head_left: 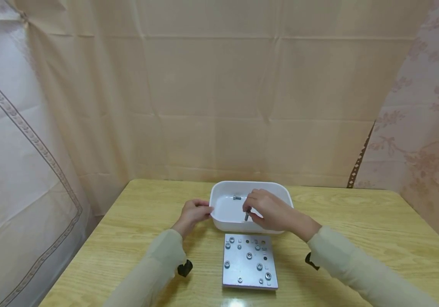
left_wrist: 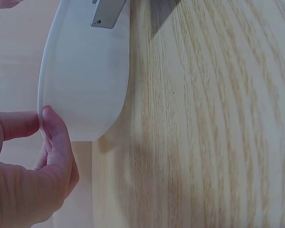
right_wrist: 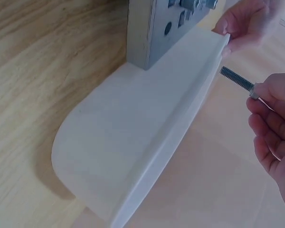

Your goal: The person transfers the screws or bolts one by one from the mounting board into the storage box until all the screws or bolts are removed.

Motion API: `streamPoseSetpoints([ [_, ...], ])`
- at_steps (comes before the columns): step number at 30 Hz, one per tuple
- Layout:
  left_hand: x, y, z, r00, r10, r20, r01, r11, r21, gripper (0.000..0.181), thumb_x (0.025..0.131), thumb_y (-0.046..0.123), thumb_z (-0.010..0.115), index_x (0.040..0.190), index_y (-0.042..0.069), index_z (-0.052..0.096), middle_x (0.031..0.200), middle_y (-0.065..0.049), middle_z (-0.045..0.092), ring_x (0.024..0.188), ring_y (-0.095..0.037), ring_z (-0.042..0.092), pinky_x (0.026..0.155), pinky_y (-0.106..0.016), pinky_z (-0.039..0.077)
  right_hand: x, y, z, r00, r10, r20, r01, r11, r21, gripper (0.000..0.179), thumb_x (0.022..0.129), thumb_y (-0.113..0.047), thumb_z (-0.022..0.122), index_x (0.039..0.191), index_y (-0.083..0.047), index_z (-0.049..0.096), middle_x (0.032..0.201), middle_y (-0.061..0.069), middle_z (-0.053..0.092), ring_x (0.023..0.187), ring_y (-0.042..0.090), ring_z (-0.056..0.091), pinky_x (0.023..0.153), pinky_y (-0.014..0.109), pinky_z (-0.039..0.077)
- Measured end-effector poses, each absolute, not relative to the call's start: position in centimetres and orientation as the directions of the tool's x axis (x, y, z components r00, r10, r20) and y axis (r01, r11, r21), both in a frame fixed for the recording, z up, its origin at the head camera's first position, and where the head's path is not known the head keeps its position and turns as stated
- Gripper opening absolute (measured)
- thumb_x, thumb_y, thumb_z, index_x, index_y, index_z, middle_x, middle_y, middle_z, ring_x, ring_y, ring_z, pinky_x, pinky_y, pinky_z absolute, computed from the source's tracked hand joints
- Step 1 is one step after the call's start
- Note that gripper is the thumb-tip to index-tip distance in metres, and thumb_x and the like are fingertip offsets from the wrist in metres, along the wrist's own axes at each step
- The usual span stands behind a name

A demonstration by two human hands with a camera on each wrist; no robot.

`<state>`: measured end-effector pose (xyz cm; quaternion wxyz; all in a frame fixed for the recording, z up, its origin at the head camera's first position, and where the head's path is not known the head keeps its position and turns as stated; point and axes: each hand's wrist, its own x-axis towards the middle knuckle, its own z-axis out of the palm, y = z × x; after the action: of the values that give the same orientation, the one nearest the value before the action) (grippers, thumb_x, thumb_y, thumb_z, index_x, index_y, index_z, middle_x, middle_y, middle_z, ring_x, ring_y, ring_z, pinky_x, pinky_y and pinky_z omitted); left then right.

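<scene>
My left hand (head_left: 195,212) pinches the left rim of a white plastic tub (head_left: 227,224); in the left wrist view, thumb and fingers (left_wrist: 57,137) close on its edge. Over the tub, my right hand (head_left: 268,209) holds a socket-head bolt (right_wrist: 236,78) by its head, between thumb and fingertips. Its threaded shank points down in the head view. More small metal hardware (head_left: 236,197) lies on the tub floor. In front of the tub is a metal plate (head_left: 238,267) with several bolts set in it and some open holes.
Everything sits on a light wood-grain table (head_left: 135,238). A beige cloth (head_left: 212,106) hangs behind the table, with patterned cloths at both sides. The plate lies close to the tub's front wall, between the two forearms.
</scene>
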<state>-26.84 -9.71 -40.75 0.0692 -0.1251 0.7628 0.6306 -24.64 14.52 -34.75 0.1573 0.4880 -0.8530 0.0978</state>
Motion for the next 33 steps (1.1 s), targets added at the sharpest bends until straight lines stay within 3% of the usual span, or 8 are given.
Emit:
streamPoseSetpoints([
  [12,-26.9,-9.8,-40.6,-0.960,-0.110,-0.257,-0.272,0.153,0.950,0.030,0.085,0.004,0.068,0.113,-0.006,0.062,0.110,-0.021,0.063,0.083,-0.017,0.064,0.079,-0.028,0.060,-27.0,14.8,-35.0,-0.477,-0.802,0.358,-0.861,0.508,-0.009,0.011,0.079,-0.003,0.073,0.087,-0.009,0.068,0.084,0.000,0.068,0.079,0.014,0.059,0.075,0.029,0.053],
  [26,-26.7,-9.8,-40.7,-0.965,-0.112,-0.237,-0.253,0.160,0.954,0.028,0.083,0.001,0.068,0.109,-0.009,0.063,0.105,-0.021,0.063,0.078,-0.017,0.063,0.078,-0.031,0.061,-29.9,15.1,-36.2,-0.580,-0.766,0.276,-0.804,0.593,-0.043,0.009,0.078,-0.002,0.072,0.085,-0.008,0.069,0.080,0.001,0.068,0.075,0.013,0.058,0.070,0.027,0.054],
  [33,-26.5,-9.7,-40.6,-0.965,-0.116,-0.233,-0.249,0.150,0.957,0.027,0.083,0.000,0.068,0.108,-0.009,0.063,0.103,-0.021,0.063,0.077,-0.016,0.062,0.077,-0.030,0.061,-31.1,14.8,-35.8,-0.646,-0.747,0.161,-0.763,0.642,-0.081,0.007,0.079,-0.004,0.072,0.083,-0.009,0.069,0.076,-0.001,0.066,0.071,0.011,0.054,0.066,0.021,0.051],
])
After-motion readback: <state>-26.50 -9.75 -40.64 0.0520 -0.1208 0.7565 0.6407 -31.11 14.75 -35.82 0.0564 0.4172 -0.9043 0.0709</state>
